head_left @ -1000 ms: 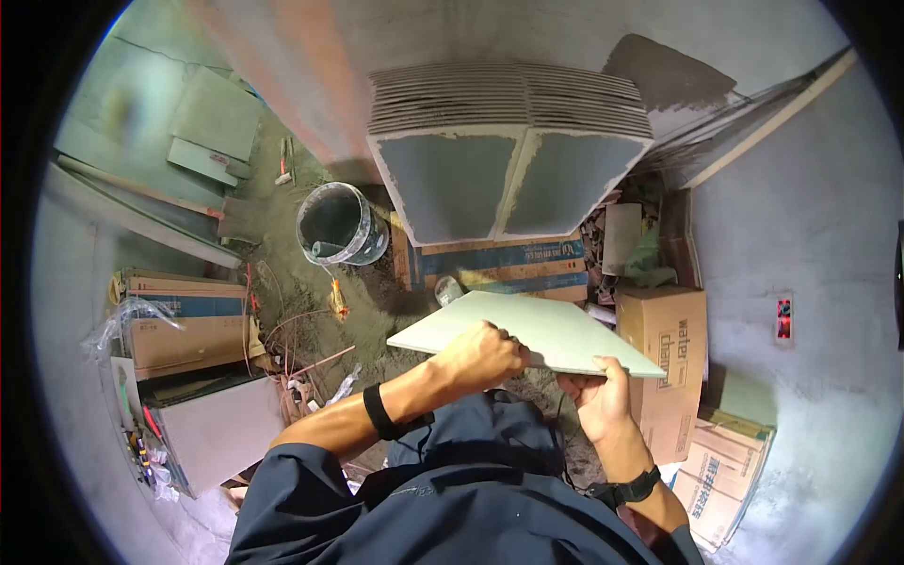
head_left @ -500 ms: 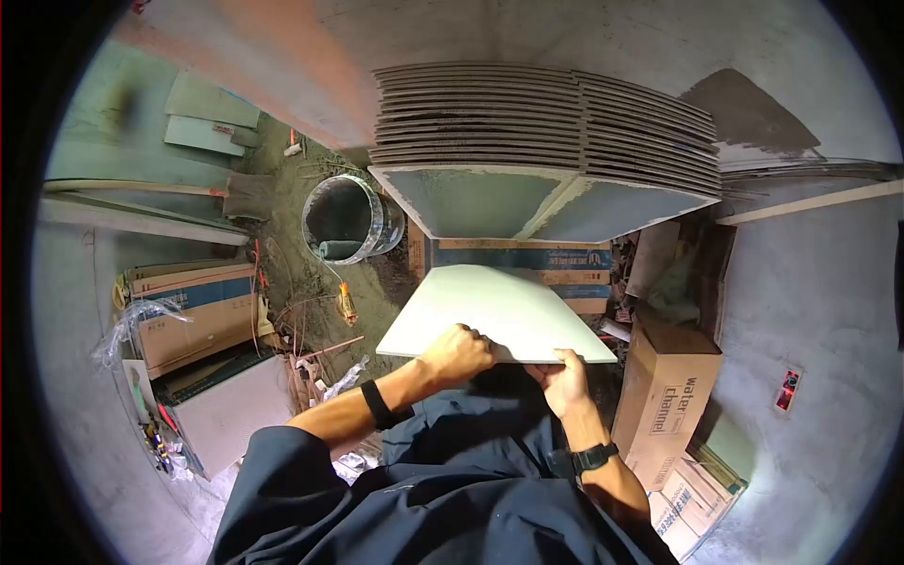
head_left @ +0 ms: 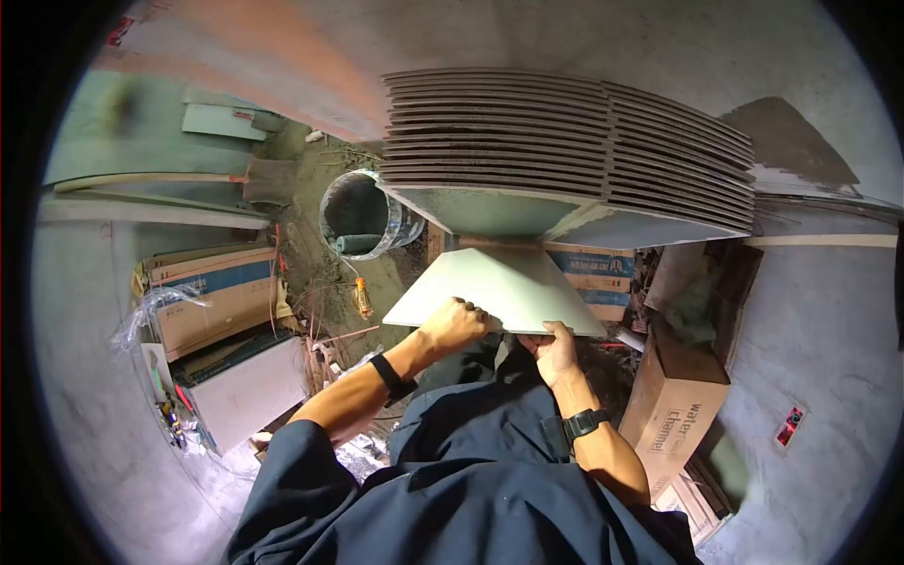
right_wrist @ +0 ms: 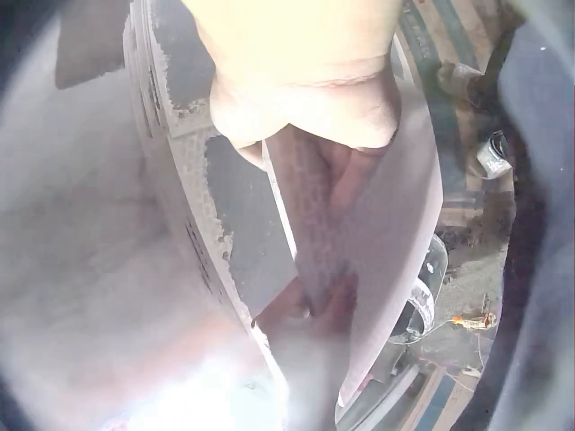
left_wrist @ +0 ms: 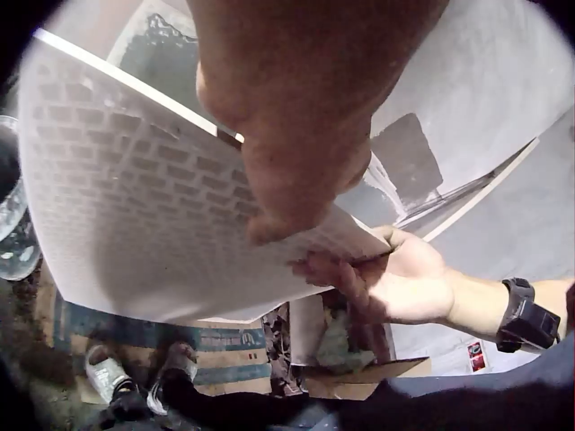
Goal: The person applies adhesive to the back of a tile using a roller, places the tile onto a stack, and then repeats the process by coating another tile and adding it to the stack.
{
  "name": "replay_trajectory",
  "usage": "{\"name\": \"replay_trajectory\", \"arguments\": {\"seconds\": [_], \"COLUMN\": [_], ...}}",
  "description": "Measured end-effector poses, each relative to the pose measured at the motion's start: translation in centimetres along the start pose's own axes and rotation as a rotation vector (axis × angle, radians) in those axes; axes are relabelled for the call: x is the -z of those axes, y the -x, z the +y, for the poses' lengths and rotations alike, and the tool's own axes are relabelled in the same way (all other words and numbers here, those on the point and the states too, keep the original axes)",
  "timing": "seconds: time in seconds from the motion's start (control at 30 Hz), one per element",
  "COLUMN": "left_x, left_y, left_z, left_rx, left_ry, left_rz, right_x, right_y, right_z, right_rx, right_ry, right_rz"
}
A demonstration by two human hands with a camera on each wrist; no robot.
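Stack ahead, tile in your grip

The stack (head_left: pixel 565 141) is beyond your tile (head_left: pixel 494 287), which you hold before your body. The bucket (head_left: pixel 326 221) stands to the left. Your left hand (head_left: pixel 455 323) curls its fingers at the near edge; your right hand (head_left: pixel 551 353) pinches it, thumb on top.
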State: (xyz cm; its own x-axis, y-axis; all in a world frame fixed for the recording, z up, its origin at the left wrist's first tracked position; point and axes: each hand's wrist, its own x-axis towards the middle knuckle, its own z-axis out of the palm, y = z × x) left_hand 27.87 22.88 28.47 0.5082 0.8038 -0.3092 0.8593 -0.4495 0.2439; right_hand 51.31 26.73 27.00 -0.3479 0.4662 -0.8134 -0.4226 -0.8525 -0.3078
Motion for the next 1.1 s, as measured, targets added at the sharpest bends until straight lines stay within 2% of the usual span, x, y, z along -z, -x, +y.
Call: {"name": "replay_trajectory", "arguments": {"seconds": [0.2,0.6,1.1], "left_x": [0.5,0.3,1.5], "left_y": [-1.2,-1.6,-1.0], "left_z": [-0.6,-2.0,-2.8], "left_rx": [-0.007,-0.034,-0.052], "left_ry": [0.037,0.031,-0.002], "left_rz": [0.028,-0.043,0.020], "right_x": [-0.5,-0.8,-1.5], "right_y": [-0.6,-1.4,-1.8], "right_z": [-1.0,-1.1,-0.7], "right_rx": [0.016,0.017,0.006], "right_ry": [0.021,0.012,0.020], "right_rz": [-0.005,-0.019,-0.007]}}
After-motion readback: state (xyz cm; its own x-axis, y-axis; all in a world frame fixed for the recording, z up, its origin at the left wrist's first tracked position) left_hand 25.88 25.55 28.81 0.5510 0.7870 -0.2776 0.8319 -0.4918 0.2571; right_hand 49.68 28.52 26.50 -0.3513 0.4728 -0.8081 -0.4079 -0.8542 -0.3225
